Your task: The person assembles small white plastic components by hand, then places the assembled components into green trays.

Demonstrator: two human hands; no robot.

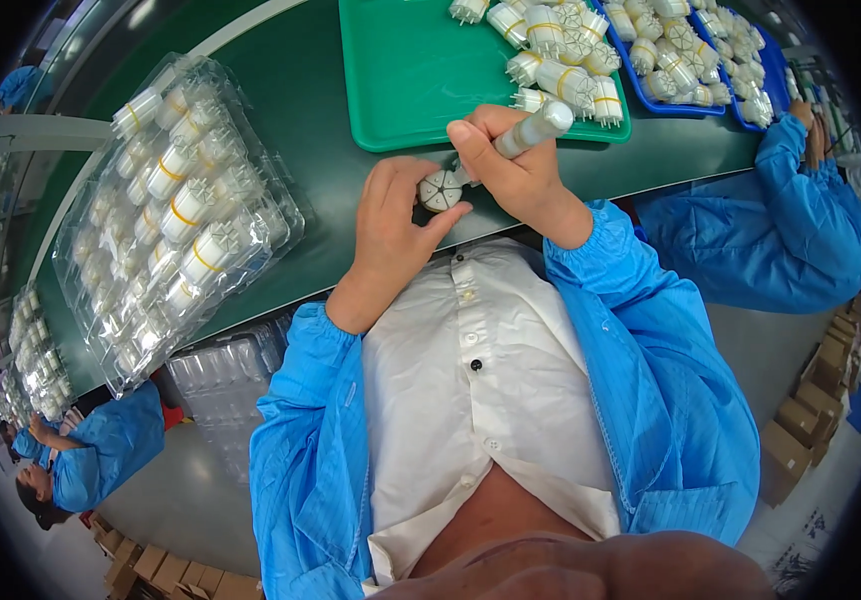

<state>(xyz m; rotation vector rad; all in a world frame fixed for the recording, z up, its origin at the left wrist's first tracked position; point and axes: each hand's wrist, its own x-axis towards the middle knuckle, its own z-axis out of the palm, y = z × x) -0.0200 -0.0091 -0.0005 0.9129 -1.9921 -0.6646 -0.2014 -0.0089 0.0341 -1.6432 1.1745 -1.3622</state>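
Note:
My left hand [397,213] is closed round a small white cylindrical part [441,191]. Its round end, marked with dark lines spreading from the centre, faces up. A translucent white tube like a syringe [536,128] is gripped in my right hand [512,165]. The tube's narrow lower end points at the round part; whether it touches is too small to tell. Just beyond my hands lies a green tray [400,130], with several white cylinders with yellow bands and thin pins [565,85] heaped on its right side.
At left, a stack of clear plastic trays [285,205] holds many similar cylinders. Blue trays [695,108] of these parts stand at far right. A co-worker in blue [770,230] sits on my right, another [110,450] further left. Cardboard boxes [800,430] line the floor.

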